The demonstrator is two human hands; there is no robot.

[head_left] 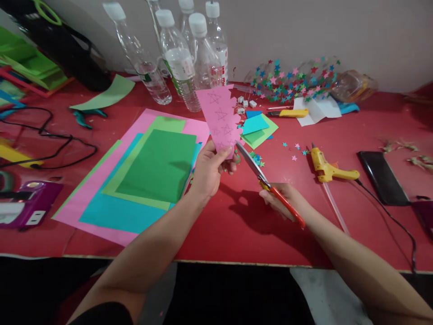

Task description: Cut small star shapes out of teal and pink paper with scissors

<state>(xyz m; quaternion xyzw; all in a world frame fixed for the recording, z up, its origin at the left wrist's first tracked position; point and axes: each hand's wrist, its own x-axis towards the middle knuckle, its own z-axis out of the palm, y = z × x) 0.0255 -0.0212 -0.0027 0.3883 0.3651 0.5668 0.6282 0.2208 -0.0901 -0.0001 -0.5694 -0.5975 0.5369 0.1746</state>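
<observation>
My left hand (211, 169) pinches the lower end of a pink paper strip (217, 113) and holds it up above the table. Stars are drawn on the strip in thin dark lines, and its right edge is cut jagged. In my right hand (284, 198) is a pair of scissors (255, 168) with red and yellow showing at the handles. The blade tips touch or nearly touch the strip's lower right edge. Small cut paper stars (257, 159) lie on the table behind the blades, partly hidden.
Coloured paper sheets (155, 164) are stacked at left. Plastic bottles (206, 56) stand along the wall, near a container of stars (294, 81). A yellow cutter (294, 113), small paper pieces (259, 128), a glue gun (326, 167) and a phone (382, 177) lie to the right.
</observation>
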